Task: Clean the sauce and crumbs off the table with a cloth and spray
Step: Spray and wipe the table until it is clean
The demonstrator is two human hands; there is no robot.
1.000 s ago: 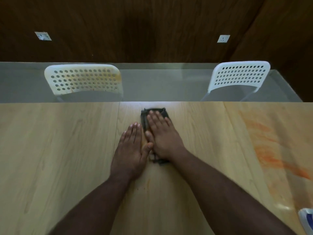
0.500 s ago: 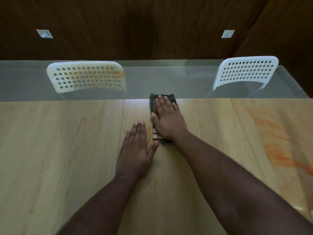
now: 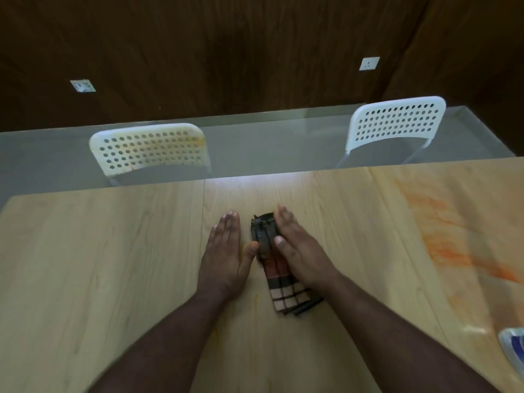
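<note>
Here I see my right hand [image 3: 300, 251] lying flat, fingers extended, pressing the folded checked cloth [image 3: 279, 275] onto the wooden table [image 3: 113, 265]. My left hand [image 3: 226, 253] rests open and empty at the cloth's nine o'clock, thumb touching it. Orange sauce smear [image 3: 453, 251] sits at three o'clock.

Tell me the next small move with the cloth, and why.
Probably slide the folded cloth under the right hand rightward toward the orange sauce smear. The wood around both hands looks mostly clean, while that smear is untouched; the left hand just rests flat.
</note>
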